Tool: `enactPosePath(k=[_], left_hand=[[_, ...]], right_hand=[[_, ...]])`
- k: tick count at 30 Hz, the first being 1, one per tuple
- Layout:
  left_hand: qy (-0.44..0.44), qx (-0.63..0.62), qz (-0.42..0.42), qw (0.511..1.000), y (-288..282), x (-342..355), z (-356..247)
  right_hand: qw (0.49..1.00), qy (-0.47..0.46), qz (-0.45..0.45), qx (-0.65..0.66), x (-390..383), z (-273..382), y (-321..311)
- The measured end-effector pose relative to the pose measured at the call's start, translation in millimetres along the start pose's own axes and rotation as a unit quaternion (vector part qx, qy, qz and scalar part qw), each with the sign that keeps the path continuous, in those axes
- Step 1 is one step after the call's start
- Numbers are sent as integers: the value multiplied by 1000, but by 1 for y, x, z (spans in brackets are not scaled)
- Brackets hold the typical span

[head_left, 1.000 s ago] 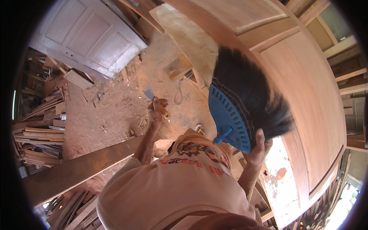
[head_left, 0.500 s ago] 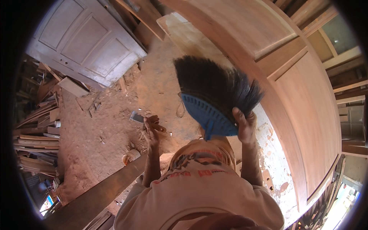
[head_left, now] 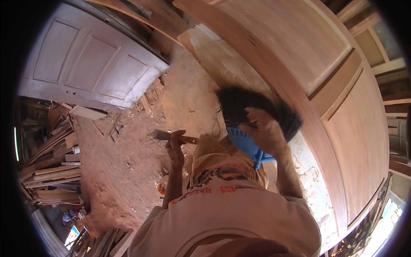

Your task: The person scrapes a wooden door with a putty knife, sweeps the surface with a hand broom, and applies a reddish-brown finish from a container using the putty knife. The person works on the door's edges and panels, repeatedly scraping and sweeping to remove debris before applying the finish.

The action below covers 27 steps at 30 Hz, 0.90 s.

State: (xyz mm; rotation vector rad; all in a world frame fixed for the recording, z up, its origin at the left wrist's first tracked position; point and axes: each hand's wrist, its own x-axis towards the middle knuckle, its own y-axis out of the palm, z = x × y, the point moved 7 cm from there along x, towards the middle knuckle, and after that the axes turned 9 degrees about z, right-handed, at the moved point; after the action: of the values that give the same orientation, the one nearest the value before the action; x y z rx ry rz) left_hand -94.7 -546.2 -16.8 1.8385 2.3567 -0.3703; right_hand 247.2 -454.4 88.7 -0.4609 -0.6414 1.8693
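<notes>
In my left hand [head_left: 175, 147] is a scraper [head_left: 162, 135] with a flat blade and a brown wooden handle, its blade pointing left. My right hand [head_left: 266, 130], blurred by motion, lies across the front of a broom head [head_left: 244, 141] with a blue plastic body. Its fingers are over the dark bristles [head_left: 235, 103], which fan away from me. I cannot make out whether they grip the bristles or only touch them. The broom head is in front of my waist, its blue socket toward my shirt; no handle shows.
A large brown panelled wooden door [head_left: 299, 98] curves along my right. A pale panelled door [head_left: 94, 60] lies at the far left. Stacked wood offcuts [head_left: 55, 175] line the left side. Dusty ground [head_left: 115, 171] with scattered scraps lies between.
My right hand has moved from the bristles' right corner leftward across the front of the broom head. The broom head sits lower and further right. The scraper has turned, showing more of its handle.
</notes>
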Motion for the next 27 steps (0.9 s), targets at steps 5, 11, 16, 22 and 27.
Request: enactPosePath(k=[5,11,16,22,27], left_hand=[[-11,-87,243,966,25,69,-23],[-101,-117,333,930,7,160,-48],[-12,-13,398,917,-22,239,-98],[108,159,373,908,-42,324,-125],[39,270,364,891,-74,411,-32]], right_hand=[[972,-153,142,-111,64,77,98],[982,47,115,146,137,79,176],[981,40,19,190,213,100,188],[990,52,-125,33,276,101,147],[950,184,-227,107,322,64,83]])
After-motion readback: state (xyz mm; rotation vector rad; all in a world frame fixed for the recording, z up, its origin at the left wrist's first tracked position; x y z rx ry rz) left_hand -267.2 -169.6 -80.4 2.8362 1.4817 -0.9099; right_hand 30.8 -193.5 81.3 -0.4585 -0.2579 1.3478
